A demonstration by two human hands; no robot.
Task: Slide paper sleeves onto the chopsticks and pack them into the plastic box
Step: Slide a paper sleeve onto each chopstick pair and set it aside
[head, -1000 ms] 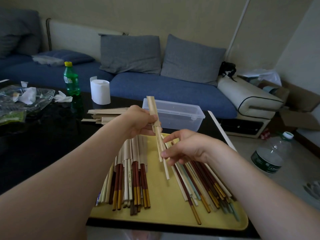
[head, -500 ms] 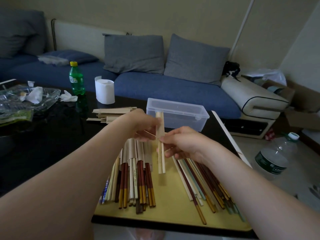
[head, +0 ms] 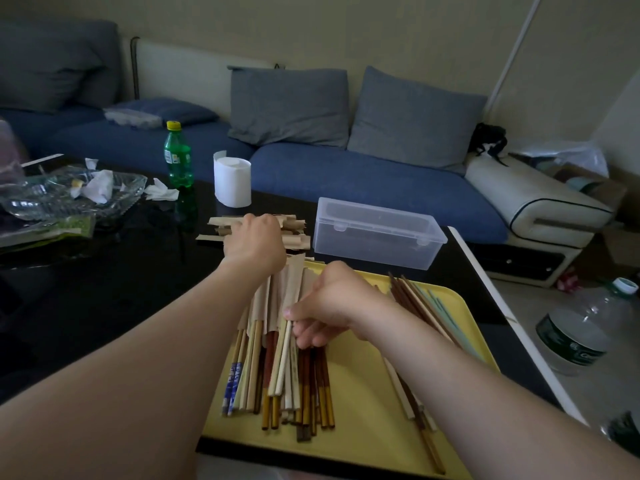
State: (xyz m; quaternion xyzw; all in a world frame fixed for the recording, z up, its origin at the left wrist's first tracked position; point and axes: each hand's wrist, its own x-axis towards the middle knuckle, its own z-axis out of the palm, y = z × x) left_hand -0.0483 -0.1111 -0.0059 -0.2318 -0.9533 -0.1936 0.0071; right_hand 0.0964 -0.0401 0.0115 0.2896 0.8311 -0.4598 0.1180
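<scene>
Now we see pale chopsticks point(head: 284, 355), their upper half in a brown paper sleeve point(head: 294, 282), lying atop the sleeved bundle point(head: 256, 306) on the yellow tray point(head: 363, 410). Our right hand point(head: 332, 306) curls its fingers point(head: 308, 337) round them, pinching. Our left hand point(head: 254, 244) rests on loose sleeves point(head: 294, 235) on the counter point(head: 104, 289), beside the closed plastic box point(head: 377, 233); how its fingers lie, we cannot tell.
</scene>
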